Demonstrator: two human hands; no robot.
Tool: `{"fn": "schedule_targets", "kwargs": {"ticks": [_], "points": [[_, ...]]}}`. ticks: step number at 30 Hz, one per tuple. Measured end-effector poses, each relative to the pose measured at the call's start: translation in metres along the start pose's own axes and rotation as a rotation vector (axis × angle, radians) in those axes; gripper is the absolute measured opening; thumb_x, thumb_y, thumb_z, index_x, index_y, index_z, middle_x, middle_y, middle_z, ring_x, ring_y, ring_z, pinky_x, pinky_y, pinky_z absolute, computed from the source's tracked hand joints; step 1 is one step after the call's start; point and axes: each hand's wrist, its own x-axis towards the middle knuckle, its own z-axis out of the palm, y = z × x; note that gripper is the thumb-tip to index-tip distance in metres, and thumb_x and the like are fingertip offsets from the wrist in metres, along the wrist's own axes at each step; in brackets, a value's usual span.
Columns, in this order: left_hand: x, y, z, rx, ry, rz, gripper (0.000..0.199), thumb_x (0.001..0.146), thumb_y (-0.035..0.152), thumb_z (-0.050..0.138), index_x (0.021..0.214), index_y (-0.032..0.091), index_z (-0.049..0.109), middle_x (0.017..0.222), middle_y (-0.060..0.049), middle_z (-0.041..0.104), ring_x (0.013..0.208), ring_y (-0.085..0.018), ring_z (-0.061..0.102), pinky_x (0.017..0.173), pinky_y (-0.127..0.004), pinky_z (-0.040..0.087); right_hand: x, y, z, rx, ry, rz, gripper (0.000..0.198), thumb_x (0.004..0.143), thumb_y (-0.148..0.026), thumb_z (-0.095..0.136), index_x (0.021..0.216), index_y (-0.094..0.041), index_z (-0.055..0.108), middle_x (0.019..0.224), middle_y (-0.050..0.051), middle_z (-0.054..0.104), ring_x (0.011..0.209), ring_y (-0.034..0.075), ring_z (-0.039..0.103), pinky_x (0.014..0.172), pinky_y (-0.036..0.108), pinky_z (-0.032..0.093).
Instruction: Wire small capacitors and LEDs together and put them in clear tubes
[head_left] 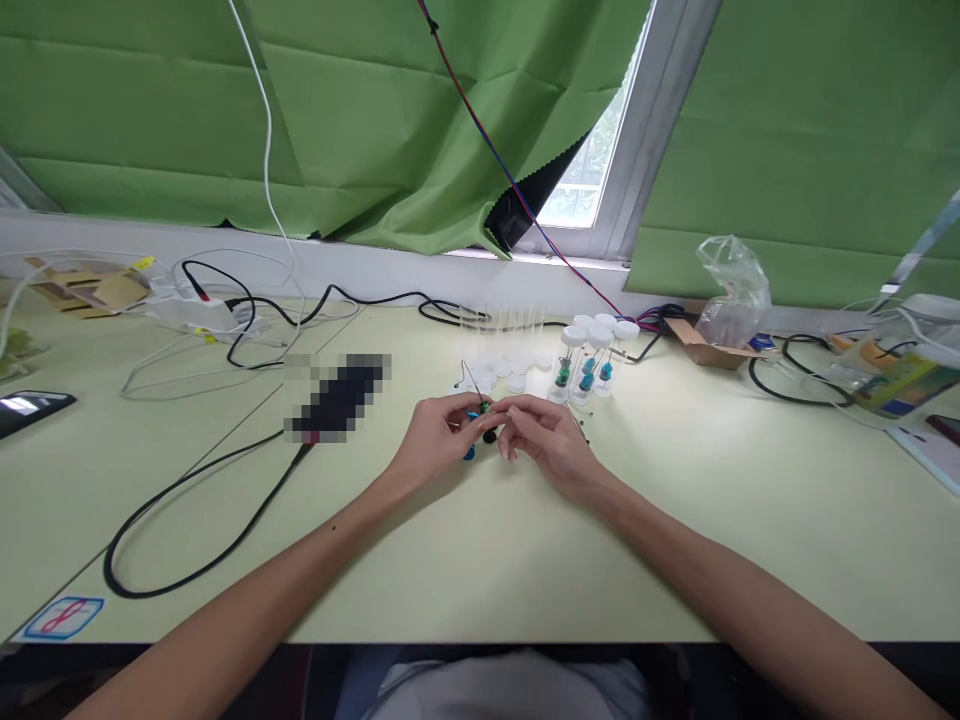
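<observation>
Evidently small and light: the green piece [485, 407], with a thin wire [472, 376] that appears to rise from it, sits at the meeting fingertips, inward from the surface's [675, 540] near edge and well apart from its near left corner. Left hand [442, 435]: thumb and forefinger drawn in around the piece. Right hand [551, 440]: fingertips bunched against the same spot, from the other side. Fingers cover the contact, so I cannot tell which hand, if either, is clamped on it. Beneath the left fingers lies a blue piece [469, 452]; just beside it is a black disc [490, 437], partly hidden. Handling estimate: weight negligible; the wire probably springy and easily bent out of shape; the coloured body perhaps smooth enough to slip, material unresolved. Best hold, I judge: a light pinch on the body, with the wire left free, or at the wire's root if it must be steadied. Toward the surface's far edge stand clear tubes [517, 325] and, to their right, capped tubes [586, 362] with green and blue contents; these look thin-walled and tippy, better taken low around the wall.
</observation>
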Motion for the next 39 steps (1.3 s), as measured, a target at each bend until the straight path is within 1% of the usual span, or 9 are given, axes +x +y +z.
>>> {"fn": "schedule_targets", "kwargs": {"ticks": [3,7,10,16,19,22,25,33,39], "points": [[0.0002,0.0004,-0.0006,0.002,0.000,-0.005,0.031,0.084,0.047,0.066,0.087,0.017,0.073,0.057,0.003,0.049,0.052,-0.010,0.038,0.050,-0.024,0.031,0.0004,-0.0001,0.0009,-0.002,-0.004,-0.002,0.024,0.090,-0.039,0.069,0.105,-0.021,0.072,0.101,0.009,0.075,0.065,0.013,0.061,0.064,0.032,0.047],[0.0007,-0.0025,-0.0017,0.021,-0.001,0.014,0.033,0.085,0.047,0.065,0.092,0.016,0.073,0.065,-0.001,0.059,0.054,-0.011,0.043,0.052,-0.025,0.034,0.0008,-0.0006,0.0016,-0.023,-0.009,-0.012,0.025,0.090,-0.038,0.069,0.106,-0.020,0.072,0.102,0.009,0.075,0.066,0.013,0.062,0.064,0.031,0.047],[0.0009,-0.0034,-0.0025,0.035,-0.001,0.030,0.033,0.086,0.047,0.064,0.092,0.015,0.073,0.068,-0.003,0.062,0.055,-0.011,0.045,0.052,-0.025,0.035,0.0014,-0.0002,0.0014,-0.042,-0.019,-0.027,0.025,0.089,-0.039,0.070,0.107,-0.021,0.072,0.102,0.008,0.075,0.067,0.013,0.062,0.065,0.031,0.048],[0.0007,-0.0019,-0.0032,0.051,0.002,0.060,0.032,0.086,0.046,0.063,0.088,0.016,0.071,0.061,0.000,0.057,0.053,-0.011,0.042,0.051,-0.025,0.034,0.0028,0.0014,0.0008,-0.095,0.004,-0.052,0.025,0.085,-0.037,0.074,0.105,-0.022,0.073,0.096,0.007,0.075,0.064,0.013,0.060,0.065,0.031,0.050],[0.0005,-0.0033,-0.0032,0.066,-0.004,0.059,0.030,0.087,0.045,0.062,0.087,0.016,0.072,0.062,0.000,0.057,0.053,-0.011,0.042,0.051,-0.025,0.033,0.0029,0.0021,0.0004,-0.118,0.031,-0.042,0.025,0.082,-0.036,0.077,0.103,-0.022,0.074,0.093,0.006,0.075,0.062,0.012,0.059,0.065,0.031,0.051],[-0.0001,-0.0031,-0.0029,0.081,-0.005,0.043,0.030,0.087,0.044,0.062,0.087,0.016,0.072,0.062,0.000,0.059,0.053,-0.011,0.043,0.051,-0.024,0.034,0.0026,0.0023,0.0004,-0.142,0.069,-0.022,0.026,0.078,-0.036,0.081,0.098,-0.021,0.074,0.087,0.004,0.073,0.060,0.011,0.059,0.063,0.031,0.051],[-0.0011,0.0001,-0.0022,0.098,-0.005,0.047,0.029,0.088,0.042,0.061,0.085,0.016,0.073,0.059,0.000,0.056,0.052,-0.011,0.041,0.050,-0.024,0.033,0.0025,0.0020,0.0003,-0.161,0.089,-0.019,0.026,0.076,-0.037,0.082,0.095,-0.020,0.074,0.079,0.002,0.070,0.058,0.011,0.058,0.062,0.030,0.050],[-0.0020,0.0006,0.0003,0.174,0.015,0.087,0.027,0.087,0.039,0.059,0.086,0.017,0.074,0.055,0.003,0.046,0.052,-0.010,0.035,0.048,-0.023,0.029,0.0034,0.0013,-0.0001,-0.205,0.111,-0.037,0.022,0.078,-0.038,0.080,0.086,-0.019,0.072,0.069,0.000,0.065,0.056,0.011,0.057,0.058,0.029,0.048],[-0.0017,-0.0026,0.0017,0.206,0.024,0.113,0.026,0.087,0.038,0.059,0.089,0.017,0.074,0.053,0.003,0.049,0.050,-0.010,0.037,0.049,-0.023,0.032,0.0032,-0.0030,0.0032,-0.235,0.120,-0.039,0.028,0.084,-0.045,0.073,0.081,-0.018,0.070,0.069,0.001,0.065,0.056,0.011,0.058,0.058,0.029,0.048]]}}
